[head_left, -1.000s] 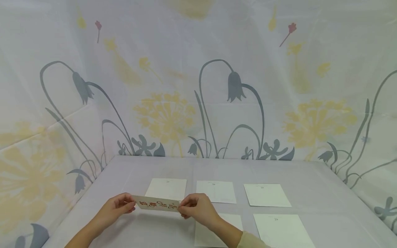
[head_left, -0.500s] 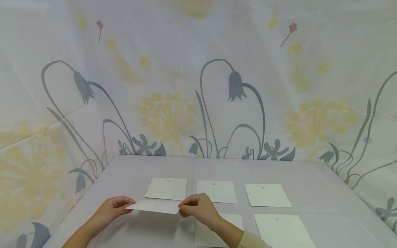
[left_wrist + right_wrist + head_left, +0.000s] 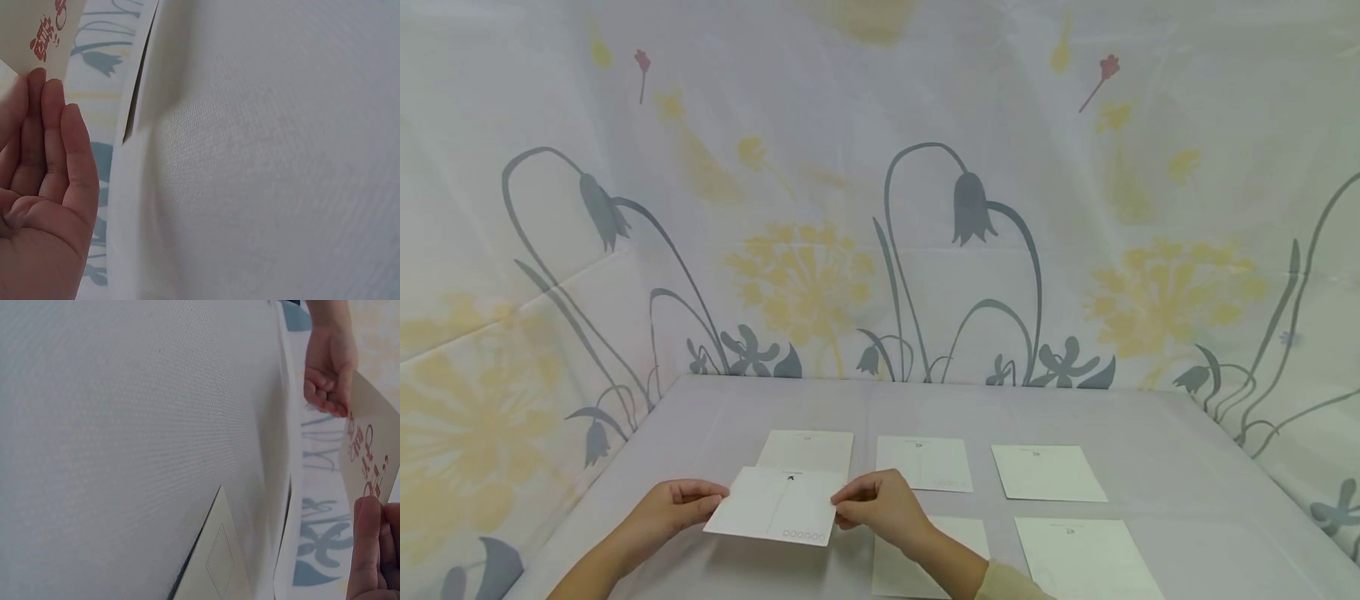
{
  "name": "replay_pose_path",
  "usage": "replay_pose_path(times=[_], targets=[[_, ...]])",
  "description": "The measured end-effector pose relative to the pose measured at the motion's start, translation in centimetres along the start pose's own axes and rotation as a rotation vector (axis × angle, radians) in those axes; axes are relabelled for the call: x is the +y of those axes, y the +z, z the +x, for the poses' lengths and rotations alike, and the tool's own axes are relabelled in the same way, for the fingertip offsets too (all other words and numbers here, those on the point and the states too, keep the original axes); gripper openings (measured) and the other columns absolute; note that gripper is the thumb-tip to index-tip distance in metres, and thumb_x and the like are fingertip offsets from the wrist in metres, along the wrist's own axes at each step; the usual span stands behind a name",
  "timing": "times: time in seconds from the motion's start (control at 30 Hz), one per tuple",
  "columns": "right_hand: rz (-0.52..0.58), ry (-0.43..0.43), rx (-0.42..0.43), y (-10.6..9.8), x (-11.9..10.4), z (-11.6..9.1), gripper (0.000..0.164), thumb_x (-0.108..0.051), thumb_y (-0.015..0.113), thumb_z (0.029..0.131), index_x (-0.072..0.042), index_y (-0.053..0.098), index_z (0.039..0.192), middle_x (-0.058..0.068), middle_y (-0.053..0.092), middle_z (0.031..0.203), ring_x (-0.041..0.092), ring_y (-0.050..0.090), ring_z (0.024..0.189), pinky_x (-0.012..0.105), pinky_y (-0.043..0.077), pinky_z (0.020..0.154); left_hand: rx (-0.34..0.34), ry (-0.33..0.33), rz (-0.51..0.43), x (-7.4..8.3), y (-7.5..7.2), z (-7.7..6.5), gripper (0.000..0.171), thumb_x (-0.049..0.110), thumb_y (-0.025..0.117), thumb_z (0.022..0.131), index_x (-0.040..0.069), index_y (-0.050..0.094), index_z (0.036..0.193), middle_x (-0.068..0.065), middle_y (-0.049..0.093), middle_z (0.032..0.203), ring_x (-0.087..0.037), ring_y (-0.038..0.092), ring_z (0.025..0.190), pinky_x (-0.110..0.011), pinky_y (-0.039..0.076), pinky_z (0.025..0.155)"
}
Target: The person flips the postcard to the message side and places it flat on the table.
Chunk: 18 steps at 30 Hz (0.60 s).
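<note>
Both hands hold one postcard [image 3: 775,504] above the table, tilted with its pale back facing up toward the head camera. A dividing line and a row of small boxes show on that back. My left hand [image 3: 673,517] pinches its left edge between thumb and fingers; my right hand [image 3: 880,508] pinches the right edge. Red brush-style characters on the underside appear in both wrist views, on the postcard [image 3: 369,447] in the right one. In the left wrist view the left hand [image 3: 53,162] has its fingertips behind the card corner.
Several more postcards lie flat: one behind the held card [image 3: 808,446], a middle one [image 3: 923,463], a right one [image 3: 1048,472], and two nearer ones, a partly covered card [image 3: 932,575] and a front right card [image 3: 1082,558]. Flower-printed cloth [image 3: 820,167] walls the table [image 3: 1000,408].
The held postcard has turned over between the hands: its red-lettered face showed before, then it passed nearly flat, and now its pale back faces up. Both hands stay almost in place.
</note>
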State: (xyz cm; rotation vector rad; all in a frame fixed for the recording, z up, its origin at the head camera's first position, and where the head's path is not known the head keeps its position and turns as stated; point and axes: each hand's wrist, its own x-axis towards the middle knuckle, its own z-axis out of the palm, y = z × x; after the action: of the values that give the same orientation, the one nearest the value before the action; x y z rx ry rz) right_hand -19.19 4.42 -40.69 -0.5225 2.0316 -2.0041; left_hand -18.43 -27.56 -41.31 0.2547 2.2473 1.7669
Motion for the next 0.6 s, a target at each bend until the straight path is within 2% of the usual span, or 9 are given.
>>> replay_pose_path(times=[0.23, 0.4, 0.47, 0.6], targets=[[-0.032, 0.016, 0.031, 0.22, 0.32, 0.14, 0.007, 0.011, 0.064, 0.079, 0.013, 0.067, 0.085, 0.018, 0.067, 0.076, 0.022, 0.066, 0.064, 0.032, 0.056, 0.061, -0.015, -0.027, -0.074, -0.08, 0.18, 0.28, 0.033, 0.015, 0.059, 0.092, -0.011, 0.058, 0.111, -0.005, 0.065, 0.099, -0.016, 0.063, 0.086, -0.03, 0.053, 0.075], [-0.038, 0.033, 0.054, 0.48, 0.23, 0.11, 0.007, 0.01, 0.064, 0.079, 0.01, 0.068, 0.086, 0.015, 0.067, 0.076, 0.02, 0.066, 0.063, 0.03, 0.056, 0.06, 0.007, -0.045, -0.076, -0.01, 0.5, 0.5, 0.051, 0.015, 0.062, 0.09, -0.014, 0.043, 0.127, -0.003, 0.064, 0.093, -0.016, 0.062, 0.079, -0.029, 0.054, 0.07], [-0.028, 0.027, 0.055, 0.6, 0.16, 0.04, 0.011, 0.01, 0.064, 0.079, 0.009, 0.067, 0.089, 0.014, 0.067, 0.075, 0.019, 0.066, 0.063, 0.03, 0.056, 0.06, 0.009, -0.045, -0.068, 0.02, 0.6, 0.54, 0.057, 0.015, 0.062, 0.089, -0.014, 0.037, 0.132, -0.004, 0.063, 0.092, -0.016, 0.061, 0.078, -0.029, 0.054, 0.069], [-0.008, 0.02, 0.069, 0.8, 0.39, 0.0, 0.029, 0.013, 0.062, 0.076, 0.008, 0.06, 0.105, 0.012, 0.065, 0.072, 0.02, 0.065, 0.062, 0.031, 0.056, 0.058, 0.012, -0.045, -0.032, -0.09, 0.77, 0.65, 0.057, 0.015, 0.062, 0.089, -0.015, 0.037, 0.131, -0.005, 0.06, 0.092, -0.018, 0.06, 0.079, -0.03, 0.054, 0.069]])
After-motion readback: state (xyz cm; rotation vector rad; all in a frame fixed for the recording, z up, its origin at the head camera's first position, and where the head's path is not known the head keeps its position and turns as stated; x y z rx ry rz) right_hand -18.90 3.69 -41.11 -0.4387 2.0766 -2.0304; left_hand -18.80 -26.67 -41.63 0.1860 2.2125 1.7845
